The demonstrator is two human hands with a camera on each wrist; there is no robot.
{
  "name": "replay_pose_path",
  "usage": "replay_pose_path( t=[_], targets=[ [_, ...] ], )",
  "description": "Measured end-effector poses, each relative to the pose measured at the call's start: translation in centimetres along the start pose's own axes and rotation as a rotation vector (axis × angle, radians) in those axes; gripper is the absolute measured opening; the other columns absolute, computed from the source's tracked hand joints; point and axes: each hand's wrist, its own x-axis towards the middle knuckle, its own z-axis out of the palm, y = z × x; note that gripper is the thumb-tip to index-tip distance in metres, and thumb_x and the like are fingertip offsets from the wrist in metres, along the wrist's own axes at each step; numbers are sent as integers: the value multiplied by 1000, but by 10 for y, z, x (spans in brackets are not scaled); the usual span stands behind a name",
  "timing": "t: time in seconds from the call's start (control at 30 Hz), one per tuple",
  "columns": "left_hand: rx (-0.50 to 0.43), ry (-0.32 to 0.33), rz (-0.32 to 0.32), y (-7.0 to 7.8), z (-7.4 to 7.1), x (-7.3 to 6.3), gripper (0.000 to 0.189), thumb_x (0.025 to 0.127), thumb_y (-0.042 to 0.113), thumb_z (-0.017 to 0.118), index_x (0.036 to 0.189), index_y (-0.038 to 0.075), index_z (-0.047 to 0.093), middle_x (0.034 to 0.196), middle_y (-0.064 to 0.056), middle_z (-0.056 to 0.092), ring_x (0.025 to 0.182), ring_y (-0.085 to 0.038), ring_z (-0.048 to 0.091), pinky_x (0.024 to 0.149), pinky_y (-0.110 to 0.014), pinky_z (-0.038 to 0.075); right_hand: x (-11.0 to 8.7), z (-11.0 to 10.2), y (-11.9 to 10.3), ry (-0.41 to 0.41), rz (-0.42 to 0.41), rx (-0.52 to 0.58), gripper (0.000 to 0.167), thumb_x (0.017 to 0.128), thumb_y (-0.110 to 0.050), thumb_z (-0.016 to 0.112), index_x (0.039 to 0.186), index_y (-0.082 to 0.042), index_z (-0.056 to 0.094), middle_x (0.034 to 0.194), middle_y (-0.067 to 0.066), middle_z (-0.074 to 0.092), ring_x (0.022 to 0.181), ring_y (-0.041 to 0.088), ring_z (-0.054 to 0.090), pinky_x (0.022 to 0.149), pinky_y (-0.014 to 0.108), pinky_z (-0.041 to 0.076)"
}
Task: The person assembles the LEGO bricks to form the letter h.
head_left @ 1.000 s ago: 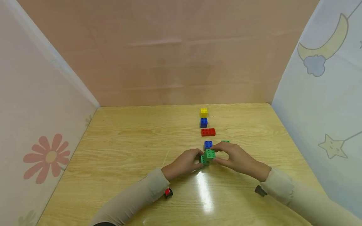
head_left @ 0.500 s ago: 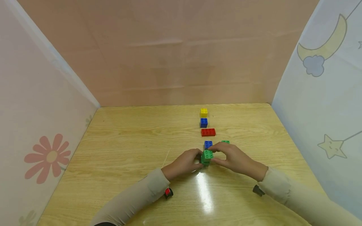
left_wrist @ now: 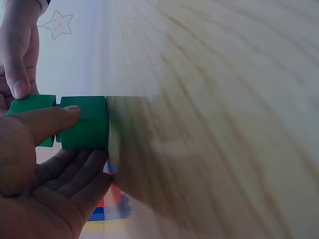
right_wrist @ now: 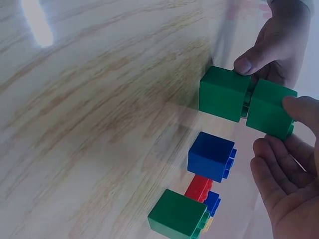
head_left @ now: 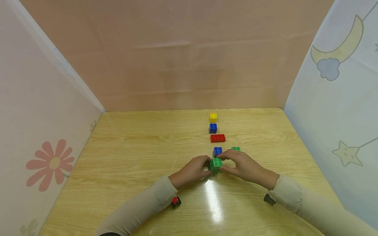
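My left hand (head_left: 192, 168) holds a lower green toy brick (left_wrist: 85, 132) that stands on the table, thumb on one side and fingers on the other. Over it, my right hand (head_left: 248, 165) pinches an upper green brick (right_wrist: 270, 108) between thumb and fingertips. In the right wrist view the upper brick sits slightly tilted on the lower one, and studs show in a narrow gap between them. Just behind the pair is a blue brick (head_left: 218, 151). Another green brick (right_wrist: 175, 214) stands beyond my right hand, partly hidden by it in the head view.
Farther back on the wooden table (head_left: 141, 141) a red long brick (head_left: 217, 138), a second blue brick (head_left: 213, 128) and a yellow brick (head_left: 213, 118) line up. Cloth walls enclose the back and sides. Small dark devices (head_left: 176, 201) sit at both sleeves.
The upper green brick has moved left and down in my right hand, from beside and above the lower green brick to resting over it. My left hand has stayed in place.
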Motion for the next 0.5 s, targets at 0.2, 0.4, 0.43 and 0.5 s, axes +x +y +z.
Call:
replay_pose_path(
  t=[0.2, 0.4, 0.43, 0.5],
  targets=[
    [-22, -1, 11, 1, -1, -1, 34, 89, 18, 74, 118, 9, 59, 112, 5, 62, 105, -6, 59, 92, -22, 47, -1, 1, 0, 2, 8, 7, 43, 83, -19, 79, 123, -14, 64, 113, -7, 64, 101, 16, 63, 82, 42, 55],
    [-14, -3, 7, 0, 0, -1, 34, 89, 20, 74, 118, 10, 59, 112, 5, 62, 104, -5, 59, 92, -21, 47, -1, 2, 0, -12, 19, 18, 44, 84, -18, 78, 125, -13, 63, 113, -8, 63, 102, 16, 63, 83, 41, 55],
    [-11, -2, 7, 0, 1, -1, 35, 89, 20, 74, 118, 10, 59, 111, 6, 62, 104, -5, 59, 92, -21, 47, -1, 2, 0, -14, 18, 21, 44, 84, -17, 78, 125, -12, 63, 114, -8, 63, 103, 16, 62, 83, 41, 55],
    [-18, -3, 8, -1, 1, -1, 35, 89, 19, 74, 118, 10, 59, 111, 6, 62, 104, -5, 59, 92, -21, 47, 0, 2, -1, -18, 14, 23, 44, 85, -17, 78, 126, -13, 63, 114, -8, 62, 103, 16, 62, 83, 42, 55]
  ],
)
